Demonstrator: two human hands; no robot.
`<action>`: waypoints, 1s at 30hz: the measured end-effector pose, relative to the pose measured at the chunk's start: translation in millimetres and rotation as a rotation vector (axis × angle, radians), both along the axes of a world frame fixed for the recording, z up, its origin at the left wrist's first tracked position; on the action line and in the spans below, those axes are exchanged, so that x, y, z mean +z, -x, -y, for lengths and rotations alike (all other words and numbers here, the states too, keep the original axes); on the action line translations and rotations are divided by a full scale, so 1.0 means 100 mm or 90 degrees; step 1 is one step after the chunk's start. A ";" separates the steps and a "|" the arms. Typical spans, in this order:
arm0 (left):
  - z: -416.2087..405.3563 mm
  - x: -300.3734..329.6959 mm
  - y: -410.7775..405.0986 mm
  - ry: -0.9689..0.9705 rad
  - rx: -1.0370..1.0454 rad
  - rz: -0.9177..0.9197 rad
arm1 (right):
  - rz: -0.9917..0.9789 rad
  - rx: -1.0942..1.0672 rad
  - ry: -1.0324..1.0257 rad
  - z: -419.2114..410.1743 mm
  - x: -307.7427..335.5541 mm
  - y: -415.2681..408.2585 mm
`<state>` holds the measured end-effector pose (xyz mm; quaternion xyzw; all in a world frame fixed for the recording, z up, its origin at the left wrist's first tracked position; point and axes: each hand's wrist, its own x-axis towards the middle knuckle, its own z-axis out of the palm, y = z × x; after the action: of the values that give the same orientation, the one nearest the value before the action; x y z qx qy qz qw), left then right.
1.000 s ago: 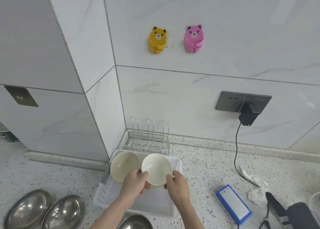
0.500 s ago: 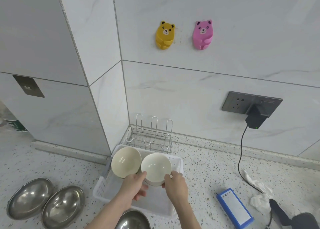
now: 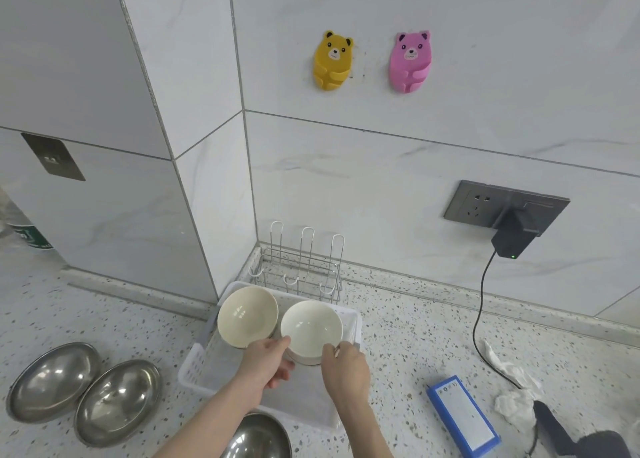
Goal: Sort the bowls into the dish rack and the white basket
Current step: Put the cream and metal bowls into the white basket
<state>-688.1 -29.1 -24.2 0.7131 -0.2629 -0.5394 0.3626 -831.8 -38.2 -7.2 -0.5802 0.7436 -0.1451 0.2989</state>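
I hold one white bowl (image 3: pixel 311 326) by its near rim with both hands, my left hand (image 3: pixel 266 364) pinching the left edge and my right hand (image 3: pixel 344 367) curled on the right edge, so each grip is closed on that bowl. It sits low inside the white basket (image 3: pixel 353 322), at the basket's far right part; I cannot tell whether its base already rests on the basket floor. Just left of it in the basket is a cream bowl (image 3: pixel 247 315), and the two rims look touching or nearly so. My worry is that if I set the bowl down crooked or let go unevenly, it could knock the cream bowl, tip against the basket wall, or chip a rim. The wire dish rack (image 3: pixel 301 270) stands behind the basket and holds nothing I can see. I count two ceramic bowls in the basket and three steel bowls on the table: two (image 3: pixel 52 381) (image 3: pixel 117 400) left of the basket and one (image 3: pixel 258 437) at its near edge, under my arms. So the steel ones seem left to sort.
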 end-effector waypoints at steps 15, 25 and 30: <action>-0.23 0.21 -0.09 -0.025 -0.059 -0.128 | 0.022 0.024 -0.004 -0.31 0.19 -0.08; -1.33 0.27 -1.27 0.079 0.109 -0.173 | 0.193 0.013 0.076 -0.97 0.28 -0.49; -1.71 0.01 -1.97 0.039 0.229 -0.246 | 0.266 0.056 0.005 -1.25 0.19 -1.19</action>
<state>-491.4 142.1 -23.5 0.6210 -0.0738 -0.5840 0.5176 -713.0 86.6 11.9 -0.5707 0.6390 -0.2518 0.4501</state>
